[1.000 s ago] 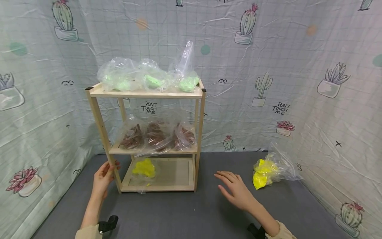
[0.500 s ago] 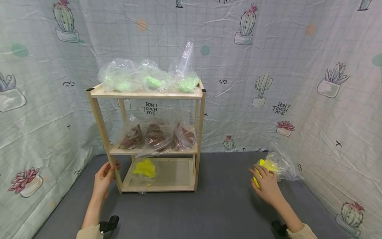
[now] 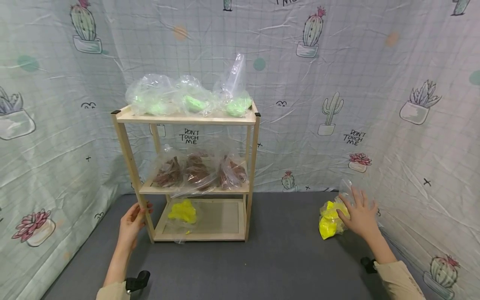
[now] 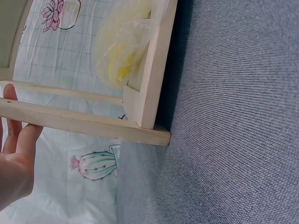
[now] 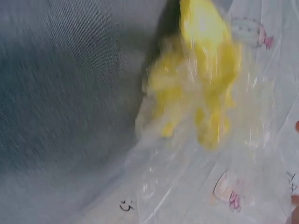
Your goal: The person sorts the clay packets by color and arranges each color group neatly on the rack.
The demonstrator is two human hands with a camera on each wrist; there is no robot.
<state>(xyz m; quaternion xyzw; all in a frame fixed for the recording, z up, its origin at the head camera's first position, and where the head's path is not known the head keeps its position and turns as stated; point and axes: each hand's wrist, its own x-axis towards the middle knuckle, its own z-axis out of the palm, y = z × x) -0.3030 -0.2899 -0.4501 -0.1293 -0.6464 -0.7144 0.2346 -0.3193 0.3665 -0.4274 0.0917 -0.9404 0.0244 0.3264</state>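
Note:
My left hand grips the front left post of a small wooden shelf rack, low down, with thumb and fingers round it. At the right, my right hand is spread over a clear plastic bag of bright yellow, lumpy stuff. Its fingers are apart and overlap the bag's loose upper part in the head view. Only bits of fingertips show at the edge of the right wrist view. A similar bag of yellow stuff sits on the rack's bottom shelf, at the left.
Clear bags with pale green lumps line the top shelf. On the middle shelf stand bags of brown stuff. The rack stands on a grey cloth surface, with a cactus-print curtain behind and at both sides.
My right hand has moved right, from beside the rack across the yellow lump to the bag's clear end, and its fingers have spread. The left hand stays on the post.

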